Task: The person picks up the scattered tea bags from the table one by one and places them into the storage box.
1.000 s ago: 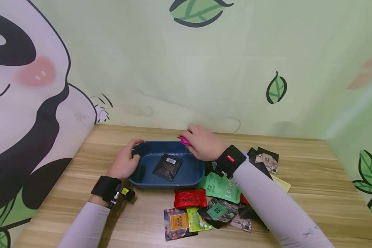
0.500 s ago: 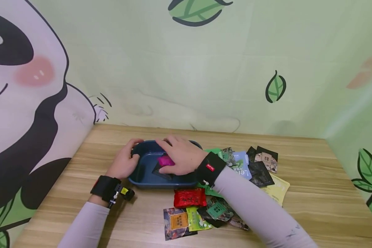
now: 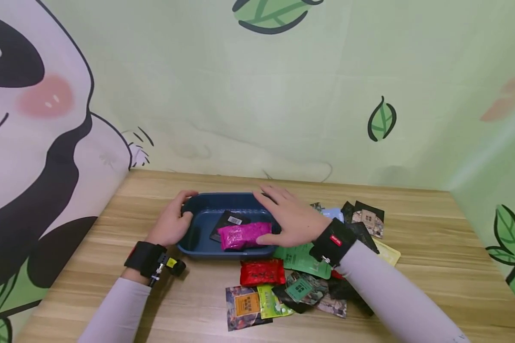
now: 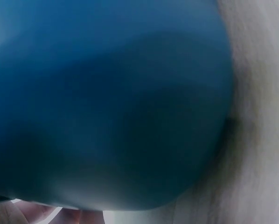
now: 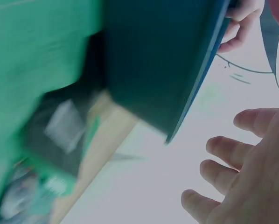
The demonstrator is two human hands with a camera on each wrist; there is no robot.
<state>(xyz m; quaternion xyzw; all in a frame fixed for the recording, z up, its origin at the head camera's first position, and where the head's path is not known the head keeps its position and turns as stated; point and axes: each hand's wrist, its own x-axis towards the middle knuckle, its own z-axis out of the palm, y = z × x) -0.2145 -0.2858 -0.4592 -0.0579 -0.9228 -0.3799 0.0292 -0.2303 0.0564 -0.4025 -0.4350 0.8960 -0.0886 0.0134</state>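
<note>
A dark blue oblong plastic basin [image 3: 214, 202] stands on the table. My left hand [image 3: 170, 224] holds its left end, fingers round the far corner and thumb at the rim. Inside, a bright pink foil packet [image 3: 242, 235] lies partly over a black sachet [image 3: 226, 220] with a white label. My right hand [image 3: 294, 216] is over the basin's right end, its fingers spread; the thumb overlaps the pink packet's right end. In the right wrist view the fingers of that hand [image 5: 251, 172] are apart beside the basin's edge. Only the basin's blurred wall [image 4: 111, 102] fills the left wrist view.
Right of and in front of the basin lie several packets: a red one [image 3: 262, 273], an orange-labelled sachet [image 3: 245, 309], a yellow-green one [image 3: 273, 303] and a green pouch [image 3: 304, 259]. Black and yellow sachets [image 3: 388, 253] lie farther right. A printed wall [image 3: 283, 109] stands behind the table.
My right hand brought the pink packet from above the basin's far right rim into it, let it go on the black sachet, and moved back right. My left hand stayed put.
</note>
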